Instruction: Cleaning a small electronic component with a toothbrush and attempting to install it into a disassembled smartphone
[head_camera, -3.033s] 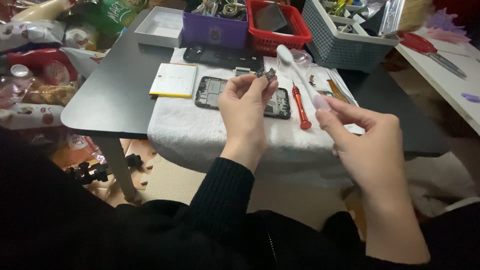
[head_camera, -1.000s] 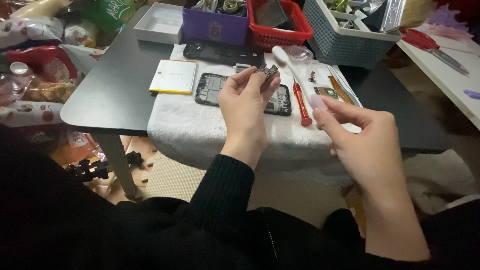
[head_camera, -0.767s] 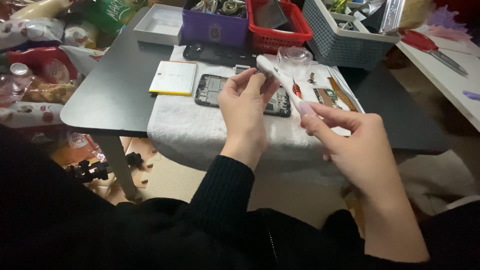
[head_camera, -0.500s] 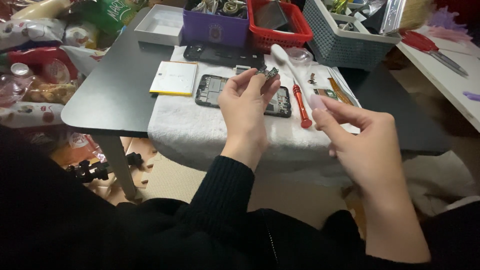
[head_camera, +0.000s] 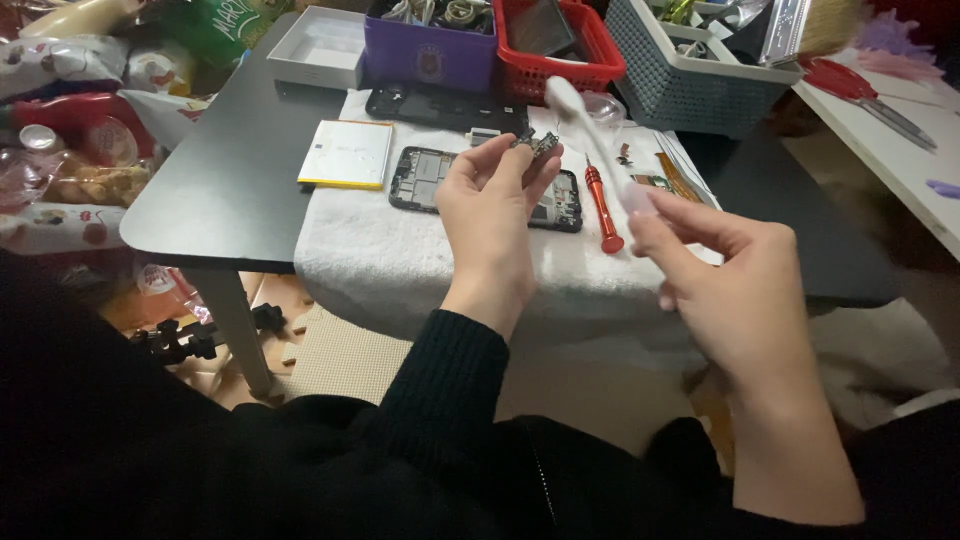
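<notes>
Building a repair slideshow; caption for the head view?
Left hand pinches a small dark circuit part; right hand holds a white toothbrush.

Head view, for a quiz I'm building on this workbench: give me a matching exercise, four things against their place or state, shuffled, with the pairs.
Things:
1. white brush
2. small circuit part
3. red screwdriver
4. flat battery

Places or states:
A. lying on the white towel, right of the opened phone
B. pinched in the left hand
C. held in the right hand
D. at the towel's left edge

Pairs: 1-C, 2-B, 3-A, 4-D
</notes>
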